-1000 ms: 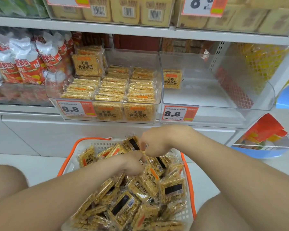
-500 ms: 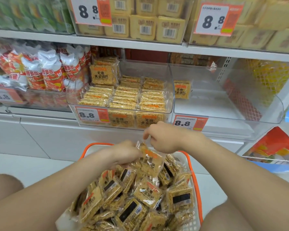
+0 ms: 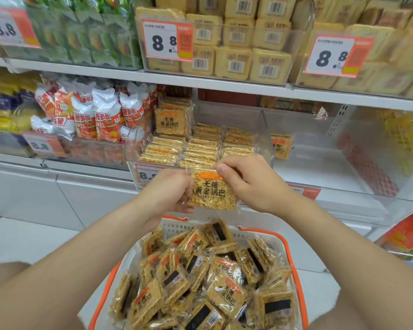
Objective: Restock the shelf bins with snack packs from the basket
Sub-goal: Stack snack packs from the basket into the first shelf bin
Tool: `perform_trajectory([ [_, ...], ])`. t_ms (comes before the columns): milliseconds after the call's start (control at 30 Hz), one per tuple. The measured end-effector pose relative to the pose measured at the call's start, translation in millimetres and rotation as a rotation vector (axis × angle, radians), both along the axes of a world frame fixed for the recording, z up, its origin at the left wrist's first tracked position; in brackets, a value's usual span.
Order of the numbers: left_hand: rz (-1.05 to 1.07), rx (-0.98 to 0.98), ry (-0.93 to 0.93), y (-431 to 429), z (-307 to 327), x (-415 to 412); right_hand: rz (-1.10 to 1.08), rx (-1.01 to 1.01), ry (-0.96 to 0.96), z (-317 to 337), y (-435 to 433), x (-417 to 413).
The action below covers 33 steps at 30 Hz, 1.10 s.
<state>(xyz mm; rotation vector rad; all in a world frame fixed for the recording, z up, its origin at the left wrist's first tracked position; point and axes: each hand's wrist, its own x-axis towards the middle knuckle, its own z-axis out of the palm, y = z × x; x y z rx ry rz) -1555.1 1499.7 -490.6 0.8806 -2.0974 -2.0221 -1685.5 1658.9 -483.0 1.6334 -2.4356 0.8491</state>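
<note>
Golden snack pack (image 3: 211,192) with orange band and black lettering; white basket (image 3: 281,244), orange-rimmed.

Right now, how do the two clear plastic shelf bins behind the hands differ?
The left clear plastic bin holds many golden cracker packs in tidy rows; the right clear plastic bin holds one lone pack, standing by its left wall. The left bin's floor is covered; the right bin's lies mostly bare. Both are see-through, stand side by side, and stock the same snack.
</note>
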Motion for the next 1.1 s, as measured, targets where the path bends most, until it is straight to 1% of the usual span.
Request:
perform_trajectory([
  [100, 0.051, -0.003, 0.019, -7.8, 7.4, -3.6, -0.053, -0.064, -0.059, 0.6, -7.1, 2.4],
  [133, 0.081, -0.002, 0.031, -12.7, 10.9, -6.7, -0.081, -0.12, -0.124, 1.9, -9.4, 4.0],
  [233, 0.198, -0.005, 0.104, -32.8, 19.0, -14.7, -0.089, -0.259, -0.425, 6.1, -17.7, 6.7],
  [267, 0.219, -0.003, 0.126, -40.7, 20.6, -17.2, -0.092, -0.275, -0.489, 7.0, -21.2, 6.8],
  [333, 0.205, -0.017, 0.161, -53.8, 24.0, -20.3, -0.108, -0.307, -0.554, 7.0, -30.2, 5.2],
  [367, 0.191, -0.068, 0.169, -59.1, 24.3, -22.1, -0.116, -0.331, -0.573, 6.2, -35.6, 3.4],
  [400, 0.183, -0.173, 0.159, -63.8, 24.5, -23.7, -0.126, -0.356, -0.585, 4.8, -41.2, 1.2],
  [467, 0.194, -0.454, 0.148, -72.1, 24.3, -25.5, -0.148, -0.392, -0.575, 2.4, -53.1, -3.5],
  [533, 0.19, -0.736, 0.127, -83.5, 21.4, -25.7, -0.19, -0.4, -0.513, -0.6, -65.9, -11.8],
  [600, 0.137, -1.026, 0.074, -96.5, 15.4, -26.9, -0.257, -0.39, -0.437, -5.9, -79.5, -24.6],
  [667, 0.058, -1.21, 0.028, -108.3, 8.5, -29.8, -0.315, -0.378, -0.4, -11.2, -93.3, -36.8],
  [733, -0.016, -1.268, 0.007, -113.3, 4.9, -32.4, -0.355, -0.36, -0.363, -15.3, -105.9, -45.4],
  [900, -0.155, -1.266, -0.003, -116.3, 2.5, -41.4, -0.378, -0.368, -0.28, -15.9, -129.2, -53.8],
  [1000, -0.186, -1.249, 0.004, -118.1, 1.9, -47.1, -0.368, -0.387, -0.214, -15.2, -141.5, -54.2],
  [1100, -0.194, -1.228, 0.003, -120.4, 1.9, -52.8, -0.317, -0.305, -0.08, -18.7, -153.5, -55.6],
])
